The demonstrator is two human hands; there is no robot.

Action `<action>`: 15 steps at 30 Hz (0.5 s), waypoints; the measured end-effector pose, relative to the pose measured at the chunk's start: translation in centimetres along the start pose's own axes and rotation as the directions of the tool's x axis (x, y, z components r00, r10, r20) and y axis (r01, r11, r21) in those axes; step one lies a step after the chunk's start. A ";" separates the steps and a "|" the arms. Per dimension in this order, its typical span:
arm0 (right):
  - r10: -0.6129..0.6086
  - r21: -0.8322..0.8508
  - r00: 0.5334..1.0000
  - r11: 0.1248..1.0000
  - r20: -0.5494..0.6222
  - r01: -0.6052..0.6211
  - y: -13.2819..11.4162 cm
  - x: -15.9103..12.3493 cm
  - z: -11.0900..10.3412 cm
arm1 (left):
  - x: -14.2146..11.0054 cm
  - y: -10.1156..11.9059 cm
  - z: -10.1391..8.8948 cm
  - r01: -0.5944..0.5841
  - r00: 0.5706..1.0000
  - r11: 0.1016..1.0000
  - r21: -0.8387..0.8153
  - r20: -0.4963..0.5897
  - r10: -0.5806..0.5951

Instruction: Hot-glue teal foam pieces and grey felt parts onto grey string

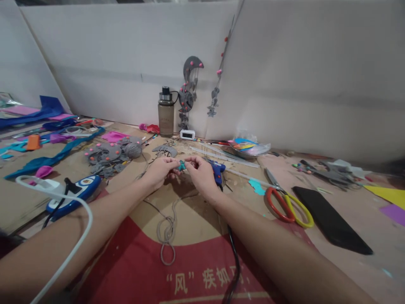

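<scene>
My left hand (163, 172) and my right hand (200, 174) meet over the middle of the table. Between their fingertips they pinch a small teal piece (182, 165), which looks star-shaped. A grey cord (167, 230) lies loosely looped on the board below my hands; whether it joins the teal piece cannot be made out. Just beyond my right hand is a blue glue gun (219, 171), partly hidden by it. A grey felt crescent (165, 150) lies behind my left hand.
Red-and-yellow-handled scissors (286, 204) and a black phone (330, 219) lie to the right. A blue-and-white power strip (77, 194) and grey felt pieces (107, 156) are at left. Behind stand a bottle (166, 116) and a small white clock (187, 134). Felt moon hangings (187, 95) hang on the wall.
</scene>
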State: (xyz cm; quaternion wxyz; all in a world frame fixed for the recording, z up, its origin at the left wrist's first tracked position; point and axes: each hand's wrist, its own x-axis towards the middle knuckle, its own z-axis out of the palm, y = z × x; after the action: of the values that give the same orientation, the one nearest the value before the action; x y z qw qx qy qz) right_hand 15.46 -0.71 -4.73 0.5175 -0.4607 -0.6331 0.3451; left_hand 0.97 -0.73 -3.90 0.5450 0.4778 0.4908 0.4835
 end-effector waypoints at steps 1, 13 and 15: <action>-0.006 -0.013 1.000 1.000 -0.010 0.006 0.0 0.0 0.0 | -0.1 0.0 0.0 0.015 1.000 1.000 -0.017 -0.016 -0.015; -0.099 -0.024 0.993 0.995 0.056 0.101 -0.3 -0.8 0.3 | -1.2 0.4 0.7 -0.070 0.987 0.997 -0.022 -0.149 0.066; -0.094 -0.046 0.994 0.994 0.052 0.097 -0.4 -0.9 0.3 | -1.2 0.1 0.7 -0.093 0.987 0.996 -0.010 -0.136 0.091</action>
State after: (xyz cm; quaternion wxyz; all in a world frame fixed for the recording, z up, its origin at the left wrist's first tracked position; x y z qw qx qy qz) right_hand 15.12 -1.66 -4.76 0.5061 -0.4334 -0.6754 0.3160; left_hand 1.59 -1.91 -3.68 0.4916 0.4616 0.4999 0.5434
